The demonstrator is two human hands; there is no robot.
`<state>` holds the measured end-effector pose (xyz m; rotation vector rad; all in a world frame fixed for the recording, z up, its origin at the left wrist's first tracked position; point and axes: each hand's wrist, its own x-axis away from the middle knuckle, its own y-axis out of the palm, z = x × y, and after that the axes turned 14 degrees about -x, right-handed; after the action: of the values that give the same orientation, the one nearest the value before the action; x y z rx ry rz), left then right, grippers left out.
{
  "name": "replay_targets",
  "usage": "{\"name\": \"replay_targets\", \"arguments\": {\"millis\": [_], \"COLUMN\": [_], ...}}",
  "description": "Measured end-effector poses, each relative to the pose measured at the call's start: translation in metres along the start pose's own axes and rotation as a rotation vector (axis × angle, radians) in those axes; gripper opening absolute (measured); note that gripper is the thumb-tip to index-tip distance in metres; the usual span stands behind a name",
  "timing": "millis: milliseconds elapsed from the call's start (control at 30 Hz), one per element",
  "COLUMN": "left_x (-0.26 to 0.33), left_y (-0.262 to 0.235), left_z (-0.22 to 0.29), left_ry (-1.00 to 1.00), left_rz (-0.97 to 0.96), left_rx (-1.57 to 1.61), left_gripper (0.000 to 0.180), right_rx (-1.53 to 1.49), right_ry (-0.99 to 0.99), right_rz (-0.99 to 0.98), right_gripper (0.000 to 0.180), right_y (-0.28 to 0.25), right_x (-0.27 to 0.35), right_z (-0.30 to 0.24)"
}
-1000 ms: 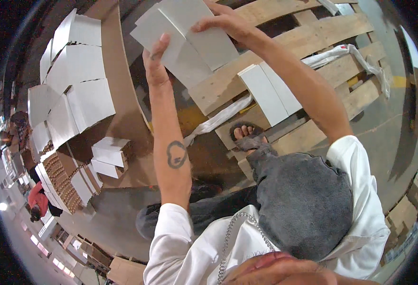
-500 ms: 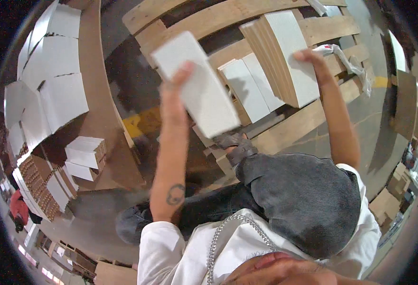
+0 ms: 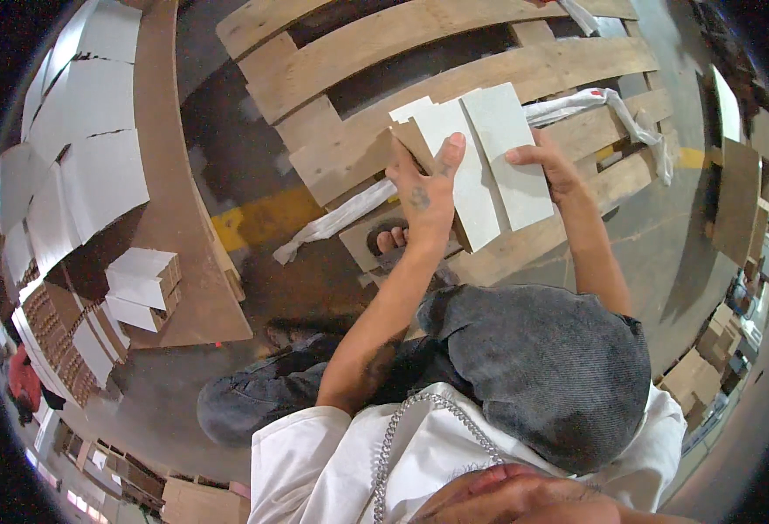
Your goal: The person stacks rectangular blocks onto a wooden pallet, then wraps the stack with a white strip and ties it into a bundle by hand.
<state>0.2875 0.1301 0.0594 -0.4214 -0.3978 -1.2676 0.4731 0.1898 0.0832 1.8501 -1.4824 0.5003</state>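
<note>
Two stacks of white-faced cardboard pieces are side by side above the wooden pallet (image 3: 358,65), with a narrow gap between their faces. My left hand (image 3: 425,188) grips the left cardboard stack (image 3: 472,196), its thumb on the white face and its fingers round the brown edge. On the right cardboard stack (image 3: 511,148) my right hand (image 3: 557,170) is closed, thumb on the white face; its other fingers are mostly hidden behind. Part of another white surface shows at the far left corner of the stacks; whether it is a separate piece I cannot tell.
White plastic wrap (image 3: 336,225) lies across the pallet. To the left is a brown board (image 3: 162,175) carrying large white sheets (image 3: 83,96) and a small pile of white-and-brown cardboard pieces (image 3: 142,284). My bent knee (image 3: 541,367) and sandalled foot (image 3: 393,240) are close by.
My left hand has moved right with its stack, beside the one in my right hand. The right stack has tilted and come slightly nearer. The white pieces that lay between them no longer show separately.
</note>
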Motion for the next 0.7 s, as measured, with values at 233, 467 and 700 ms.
{"name": "replay_targets", "arguments": {"millis": [233, 467, 700], "left_x": [0.007, 0.005, 0.002], "left_y": [-0.006, 0.004, 0.003], "left_z": [-0.009, -0.014, -0.022], "left_ry": [0.071, 0.065, -0.087], "left_rz": [0.140, 0.038, -0.112], "left_rx": [-0.383, 0.098, 0.450], "left_gripper": [0.079, 0.076, 0.087], "right_rx": [0.194, 0.161, 0.311], "right_ry": [-0.035, 0.019, 0.170], "right_rz": [-0.025, 0.030, 0.114], "right_gripper": [0.079, 0.085, 0.090], "right_y": [0.008, -0.001, -0.016], "right_x": [-0.007, -0.003, -0.014], "right_z": [-0.004, -0.008, -0.001]}}
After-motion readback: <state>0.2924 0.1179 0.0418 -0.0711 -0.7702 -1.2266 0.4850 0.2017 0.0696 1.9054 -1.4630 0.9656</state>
